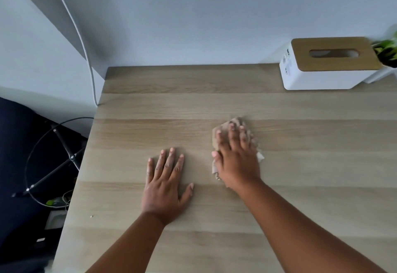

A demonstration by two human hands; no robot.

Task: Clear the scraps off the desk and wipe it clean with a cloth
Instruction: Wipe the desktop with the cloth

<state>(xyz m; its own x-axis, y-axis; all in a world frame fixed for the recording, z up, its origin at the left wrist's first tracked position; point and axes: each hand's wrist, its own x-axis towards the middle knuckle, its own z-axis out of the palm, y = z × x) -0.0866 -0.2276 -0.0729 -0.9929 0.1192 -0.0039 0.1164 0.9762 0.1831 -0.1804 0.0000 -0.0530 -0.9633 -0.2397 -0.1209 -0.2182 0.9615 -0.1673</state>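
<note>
A light wooden desk fills most of the head view. My right hand presses flat, fingers straight, on a crumpled beige cloth near the desk's middle; the cloth shows around my fingertips and at both sides of my palm. My left hand lies flat on the bare wood to the left of it, fingers spread, holding nothing. One tiny pale scrap sits near the desk's left edge.
A white tissue box with a wooden lid stands at the back right by the wall, a green plant beside it. A white cable runs down the wall at the left. Beyond the left edge are a black wire stand and dark floor clutter.
</note>
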